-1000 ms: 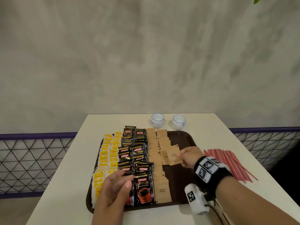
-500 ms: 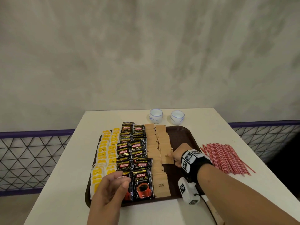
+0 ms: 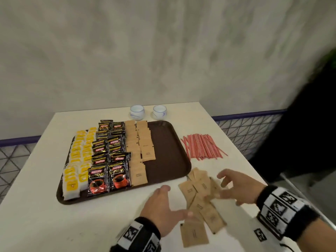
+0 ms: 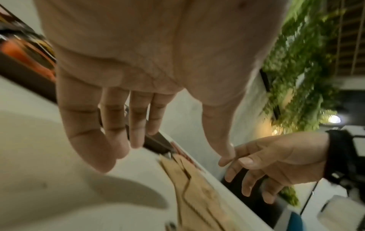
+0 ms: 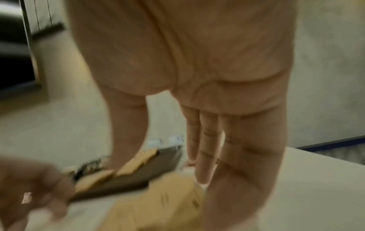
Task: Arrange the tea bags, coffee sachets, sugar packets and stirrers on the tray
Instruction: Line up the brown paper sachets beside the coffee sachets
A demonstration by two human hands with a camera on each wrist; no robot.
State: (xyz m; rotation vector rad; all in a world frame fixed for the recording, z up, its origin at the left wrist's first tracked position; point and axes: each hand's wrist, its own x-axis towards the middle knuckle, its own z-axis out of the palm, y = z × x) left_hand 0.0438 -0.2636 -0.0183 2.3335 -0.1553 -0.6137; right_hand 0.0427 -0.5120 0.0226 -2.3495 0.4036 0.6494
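Observation:
A dark brown tray (image 3: 169, 153) holds rows of yellow tea bags (image 3: 78, 160), black coffee sachets (image 3: 109, 153) and brown sugar packets (image 3: 140, 148). A loose heap of brown sugar packets (image 3: 200, 195) lies on the table in front of the tray's right corner. My left hand (image 3: 163, 202) hovers at the heap's left side, fingers straight, holding nothing. My right hand (image 3: 234, 186) is at the heap's right side, fingers spread and empty. Red stirrers (image 3: 201, 148) lie in a pile right of the tray. The wrist views show both open palms (image 4: 138, 62) (image 5: 197, 62) above the packets (image 4: 197, 187) (image 5: 158, 203).
Two small white cups (image 3: 137, 111) (image 3: 159, 112) stand behind the tray. The white table (image 3: 45, 224) ends close to the right of my right wrist. A concrete wall and a railing with mesh (image 3: 245, 130) lie beyond the table.
The right hand left the sugar row on the tray and came to the loose packets on the table. The left hand came off the coffee sachets and moved right to the same heap.

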